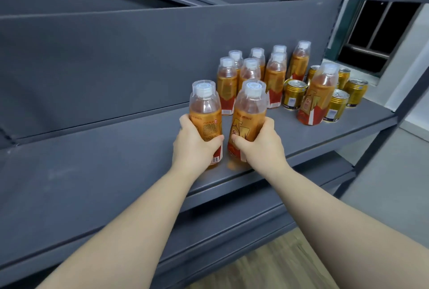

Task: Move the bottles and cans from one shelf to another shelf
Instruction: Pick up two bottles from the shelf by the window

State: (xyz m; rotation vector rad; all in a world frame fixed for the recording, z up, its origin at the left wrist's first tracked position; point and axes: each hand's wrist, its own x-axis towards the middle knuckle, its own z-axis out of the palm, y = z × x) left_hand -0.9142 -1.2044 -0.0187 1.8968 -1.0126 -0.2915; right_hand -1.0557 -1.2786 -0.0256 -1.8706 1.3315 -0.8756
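1. Both forearms reach in from the bottom of the view, side by side, toward the grey shelf (pixel 116 161).
2. At the end of one, the left hand (pixel 192 147) wraps the lower half of an orange bottle (pixel 205 112), thumb across the label and fingers round the far side. That low grip leaves the capped neck free and holds the bottle upright.
3. Mirroring it, the right hand (pixel 260 144) curls round a second bottle (pixel 249 112) at the same height, thumb toward the other hand.
4. These two bottles stand just beside each other, almost touching, in front of the bottle cluster (pixel 250 72) and close to the shelf's front lip. I cannot tell whether their bases rest on the board or hang just above it, because the right one's base is blurred.
5. Behind them, the bottle cluster is packed in tight rows near the back panel (pixel 139 56), all upright with caps on. Likely this saves room and stops anything tipping.
6. Right of the bottle cluster sit the gold cans (pixel 293 94), with a lone bottle (pixel 318 96) standing among them nearer the front.
7. Taking one bottle per hand halves the trips. Nothing here shows whether this pair is being set down or picked up.
8. Below the bottle cluster runs a lower shelf (pixel 255 214), with wooden floor (pixel 267 270) beneath it. A window (pixel 383 21) lies well to the cluster's right.
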